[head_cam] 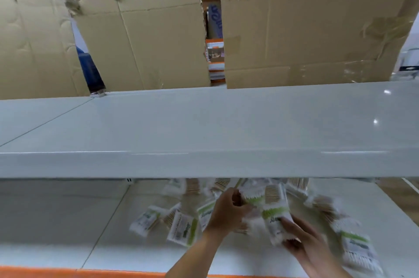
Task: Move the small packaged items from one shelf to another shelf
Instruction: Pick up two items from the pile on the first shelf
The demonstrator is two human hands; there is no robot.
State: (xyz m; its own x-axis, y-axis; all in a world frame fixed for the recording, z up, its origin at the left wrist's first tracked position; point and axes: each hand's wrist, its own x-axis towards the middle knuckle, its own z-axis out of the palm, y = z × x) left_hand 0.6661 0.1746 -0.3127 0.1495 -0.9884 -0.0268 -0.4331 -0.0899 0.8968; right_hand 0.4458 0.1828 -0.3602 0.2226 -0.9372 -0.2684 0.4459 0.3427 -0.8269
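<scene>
Several small clear packets of cotton swabs with green and white labels lie scattered on the lower white shelf (68,221). My left hand (226,212) grips one packet (256,196) near the back of that pile. My right hand (303,239) holds another packet (275,221) by its lower end. More packets lie to the left (181,227) and to the right (358,248). The upper white shelf (204,125) above them carries no packets. The picture is blurred by motion.
Flattened cardboard sheets (145,44) (313,23) stand along the back of the upper shelf, with a gap between them showing stacked goods. The upper shelf's front lip (204,164) overhangs the lower shelf. An orange strip (45,272) edges the lower shelf's front.
</scene>
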